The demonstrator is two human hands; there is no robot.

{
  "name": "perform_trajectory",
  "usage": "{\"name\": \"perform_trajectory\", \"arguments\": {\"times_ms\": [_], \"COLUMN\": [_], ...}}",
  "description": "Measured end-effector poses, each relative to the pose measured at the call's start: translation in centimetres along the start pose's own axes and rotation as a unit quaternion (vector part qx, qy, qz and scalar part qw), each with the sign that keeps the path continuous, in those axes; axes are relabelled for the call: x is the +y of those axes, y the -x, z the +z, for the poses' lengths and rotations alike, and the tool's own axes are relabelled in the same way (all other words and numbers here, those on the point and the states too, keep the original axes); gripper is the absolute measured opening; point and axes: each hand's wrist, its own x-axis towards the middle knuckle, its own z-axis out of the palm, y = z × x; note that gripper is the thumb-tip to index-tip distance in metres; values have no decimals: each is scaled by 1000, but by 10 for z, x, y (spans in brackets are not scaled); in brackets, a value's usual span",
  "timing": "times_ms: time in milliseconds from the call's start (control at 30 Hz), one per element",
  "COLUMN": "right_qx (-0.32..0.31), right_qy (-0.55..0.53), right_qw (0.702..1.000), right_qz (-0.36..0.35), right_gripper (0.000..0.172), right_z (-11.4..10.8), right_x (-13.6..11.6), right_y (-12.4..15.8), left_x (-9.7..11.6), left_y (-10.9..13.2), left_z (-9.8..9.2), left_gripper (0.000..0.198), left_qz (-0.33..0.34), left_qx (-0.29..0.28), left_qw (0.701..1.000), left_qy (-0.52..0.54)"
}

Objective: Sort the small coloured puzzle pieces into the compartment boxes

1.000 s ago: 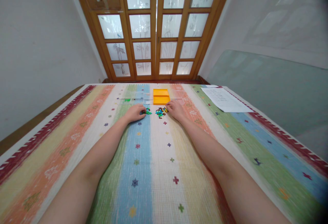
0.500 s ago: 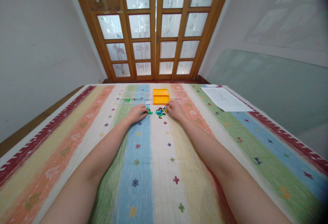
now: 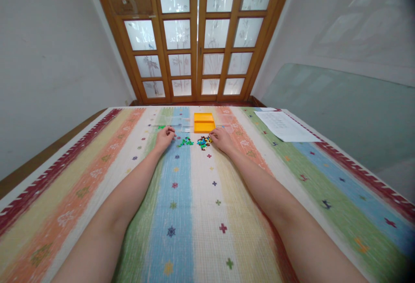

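My left hand is over the table, left of a small scatter of green pieces, near the front of a clear plastic box. Its fingers are drawn together; whatever they may hold is too small to make out. A few green pieces lie in the clear box, just behind that hand. My right hand rests at the right edge of a mixed pile of small coloured pieces, fingertips bent in against it. What is between those fingertips cannot be seen.
Behind the piles stands a yellow two-part tray. Another clear container is to its right. A printed paper sheet lies at the far right of the striped tablecloth. Beyond the table are glazed wooden doors.
My left hand has moved left and slightly away from me, off the green pieces, which now show more fully. My right hand stays by the mixed pile.
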Motion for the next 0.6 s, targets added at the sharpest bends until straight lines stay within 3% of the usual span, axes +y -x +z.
{"name": "perform_trajectory", "arguments": {"times_ms": [167,300,600], "right_qx": [-2,-7,-23], "right_qy": [0,4,5], "right_qw": [1000,1000,1000], "right_qz": [6,8,15], "right_gripper": [15,16,18], "right_z": [-1,-3,-5], "right_x": [-1,-3,-4], "right_y": [0,0,-1], "left_x": [-2,5,6], "left_y": [-5,-7,-11], "left_z": [-3,-8,-12], "left_gripper": [24,35,52], "left_qz": [-77,-131,-173], "left_qx": [50,44,22], "left_qw": [990,978,977], "left_qy": [106,156,122]}}
